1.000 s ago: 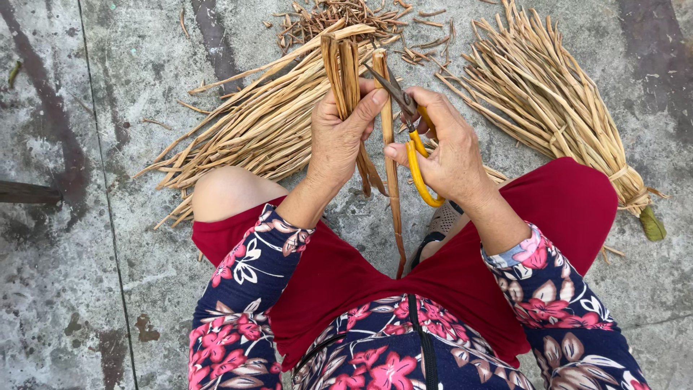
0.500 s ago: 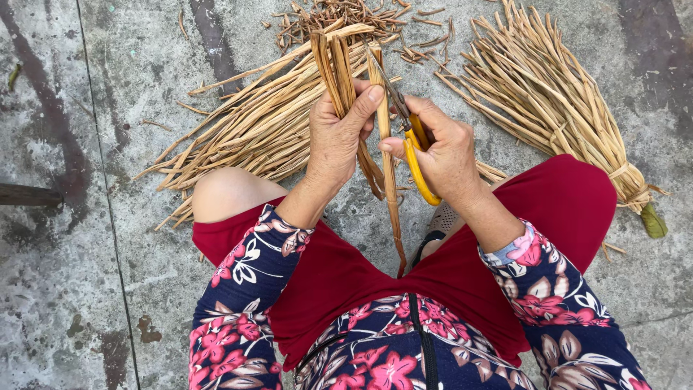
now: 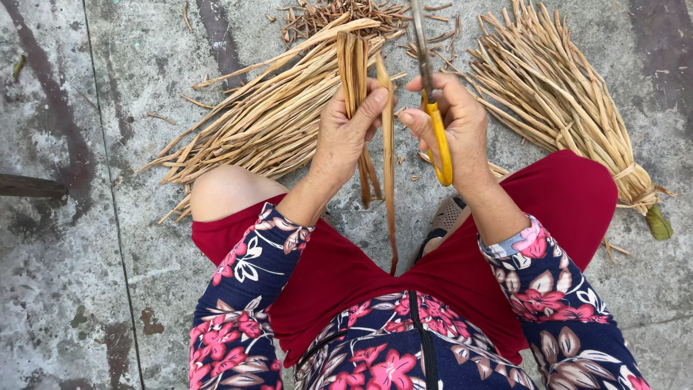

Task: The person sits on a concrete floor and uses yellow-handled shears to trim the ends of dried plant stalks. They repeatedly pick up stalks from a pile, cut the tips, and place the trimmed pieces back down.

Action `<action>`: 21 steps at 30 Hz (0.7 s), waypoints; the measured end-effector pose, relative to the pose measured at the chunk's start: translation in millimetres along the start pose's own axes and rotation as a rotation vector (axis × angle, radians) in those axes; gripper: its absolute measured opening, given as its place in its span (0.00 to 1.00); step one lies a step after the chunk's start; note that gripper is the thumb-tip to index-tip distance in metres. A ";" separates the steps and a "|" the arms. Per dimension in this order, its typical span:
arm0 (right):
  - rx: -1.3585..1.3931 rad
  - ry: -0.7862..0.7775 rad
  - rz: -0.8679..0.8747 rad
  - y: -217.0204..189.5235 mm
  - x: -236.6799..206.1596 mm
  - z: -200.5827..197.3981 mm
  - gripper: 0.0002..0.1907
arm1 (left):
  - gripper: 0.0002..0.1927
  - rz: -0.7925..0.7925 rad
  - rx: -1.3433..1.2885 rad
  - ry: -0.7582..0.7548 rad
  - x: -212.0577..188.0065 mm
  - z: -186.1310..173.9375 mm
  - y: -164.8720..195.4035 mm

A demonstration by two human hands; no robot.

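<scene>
Scissors [image 3: 433, 108] now point upright above concrete floor [image 3: 65, 289].

So the right hand [image 3: 455, 126] is swinging the yellow-handled scissors [image 3: 432, 108] upright now; a second ago the blades were slanting left across the stalks, and now they're pointing straight up, off the top edge of the shot. The left hand [image 3: 346, 137] is shifting its grip too, thumb pressing over the small bunch of dried stalks [image 3: 354, 65]. One loose stalk [image 3: 390, 166] is coming away between both hands, hanging down toward the lap.
</scene>
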State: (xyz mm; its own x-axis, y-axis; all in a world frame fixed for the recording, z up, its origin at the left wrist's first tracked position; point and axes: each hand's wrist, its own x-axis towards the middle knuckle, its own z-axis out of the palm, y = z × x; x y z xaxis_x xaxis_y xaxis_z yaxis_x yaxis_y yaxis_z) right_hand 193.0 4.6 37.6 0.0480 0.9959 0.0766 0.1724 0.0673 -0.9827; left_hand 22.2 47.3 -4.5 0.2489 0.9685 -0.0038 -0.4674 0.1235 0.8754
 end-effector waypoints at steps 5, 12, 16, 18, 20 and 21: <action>0.167 -0.074 -0.154 18.7 2.9 5.1 0.27 | 0.12 0.094 0.092 -0.043 -1.5 1.6 0.9; 0.220 0.007 -0.110 23.8 8.9 17.2 0.24 | 0.16 0.141 0.129 -0.101 -1.9 3.1 -15.7; 0.207 0.063 -0.204 16.0 5.8 4.8 0.25 | 0.16 0.183 0.312 -0.073 1.8 1.7 -17.4; 0.175 0.075 -0.258 13.2 2.8 -2.0 0.25 | 0.18 0.135 0.351 -0.079 0.9 4.3 -15.8; 0.219 0.058 -0.317 12.2 1.5 -6.3 0.25 | 0.21 0.039 0.314 -0.098 -4.9 10.5 -15.2; 0.240 0.052 -0.349 12.3 1.7 -7.7 0.25 | 0.21 0.094 0.417 -0.121 -7.1 12.8 -14.2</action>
State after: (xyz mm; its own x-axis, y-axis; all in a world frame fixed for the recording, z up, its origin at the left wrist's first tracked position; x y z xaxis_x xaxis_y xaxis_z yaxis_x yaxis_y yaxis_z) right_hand 202.8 6.6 26.9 0.0779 0.9070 0.4138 -0.0464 0.4179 -0.9073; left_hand 37.9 35.9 -10.7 0.3306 0.9361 0.1200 -0.1169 -0.0856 0.9895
